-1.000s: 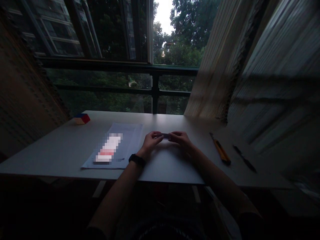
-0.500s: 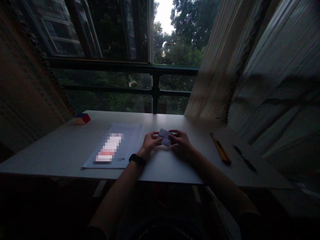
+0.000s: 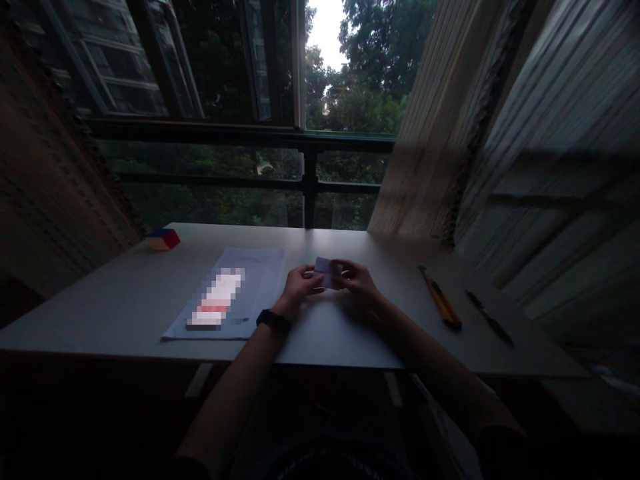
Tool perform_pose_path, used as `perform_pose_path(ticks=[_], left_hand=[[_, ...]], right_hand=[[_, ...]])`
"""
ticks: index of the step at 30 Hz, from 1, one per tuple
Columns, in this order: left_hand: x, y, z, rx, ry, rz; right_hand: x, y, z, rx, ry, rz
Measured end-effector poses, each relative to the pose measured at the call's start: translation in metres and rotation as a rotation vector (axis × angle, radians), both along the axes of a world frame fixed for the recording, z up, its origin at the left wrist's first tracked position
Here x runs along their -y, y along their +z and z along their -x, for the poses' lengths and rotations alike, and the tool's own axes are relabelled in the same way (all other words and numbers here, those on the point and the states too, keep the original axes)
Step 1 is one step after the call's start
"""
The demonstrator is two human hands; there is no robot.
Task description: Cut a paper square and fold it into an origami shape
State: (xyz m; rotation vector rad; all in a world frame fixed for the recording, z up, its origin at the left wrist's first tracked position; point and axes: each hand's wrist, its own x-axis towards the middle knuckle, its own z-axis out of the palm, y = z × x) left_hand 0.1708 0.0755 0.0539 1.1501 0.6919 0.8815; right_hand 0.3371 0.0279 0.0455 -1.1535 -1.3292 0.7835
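Both my hands meet over the middle of the grey table (image 3: 125, 293), pinching a small pale folded piece of paper (image 3: 325, 271) between them. My left hand (image 3: 299, 285), with a dark band on the wrist, grips the paper's left side with closed fingers. My right hand (image 3: 359, 283) holds its right side, fingers curled around it. The paper is raised a little off the tabletop.
A printed sheet of paper (image 3: 227, 300) lies left of my hands. A coloured cube (image 3: 163, 238) sits at the far left corner. An orange utility knife (image 3: 440, 303) and a dark pen (image 3: 489, 317) lie to the right. Window railing and curtains stand behind the table.
The paper, seen edge-on between my fingers a second ago, has been turned up and now shows its flat pale face. Both hands stayed in the same spot.
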Motion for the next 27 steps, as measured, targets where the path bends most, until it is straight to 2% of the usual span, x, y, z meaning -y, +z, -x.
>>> perform_pose_path(ticks=[7,12,16,21,24,27], left_hand=[[0.002,0.002,0.001,-0.007,-0.091,0.054],[0.003,0.005,0.001,-0.013,-0.144,0.035],[0.004,0.008,0.003,0.060,-0.161,0.103],[0.005,0.011,0.006,0.186,-0.291,0.182],[0.003,0.006,0.002,0.152,-0.206,0.127],[0.000,0.001,-0.002,0.118,-0.101,0.036]], right_hand=[[-0.003,0.000,-0.002,-0.140,-0.047,-0.007],[0.002,0.006,-0.002,-0.291,0.004,0.062],[0.005,0.009,-0.003,-0.372,0.046,0.119],[0.007,0.013,-0.004,-0.399,0.071,0.126],[0.008,0.017,-0.001,-0.458,0.103,0.143],[0.009,0.018,0.001,-0.466,0.115,0.231]])
